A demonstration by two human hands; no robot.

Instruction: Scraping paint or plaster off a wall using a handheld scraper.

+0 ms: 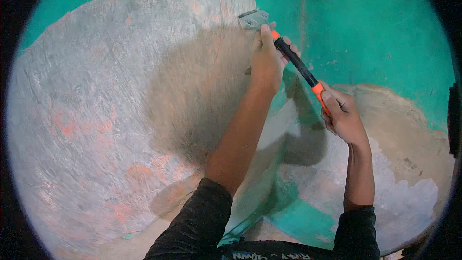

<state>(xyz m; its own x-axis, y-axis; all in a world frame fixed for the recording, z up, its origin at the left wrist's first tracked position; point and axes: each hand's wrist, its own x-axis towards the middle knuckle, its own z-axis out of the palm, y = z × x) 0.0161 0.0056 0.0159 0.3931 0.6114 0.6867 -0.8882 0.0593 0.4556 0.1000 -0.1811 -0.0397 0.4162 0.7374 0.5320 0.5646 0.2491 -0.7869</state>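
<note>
A long-handled scraper with a grey metal head and a black and orange handle slants across the upper middle. My left hand grips it just below the head, thumb pressed against the head's base. Around the orange lower end of the handle, my right hand is closed. The head lies over the border between green paint and a broad bare grey patch with orange-pink traces. Whether its blade touches the surface I cannot tell.
A second bare patch, beige and whitish, spreads at the right. Some green paint remains low in the middle. A thin vertical line runs down the green area. Shadows of my head and arms fall on the surface.
</note>
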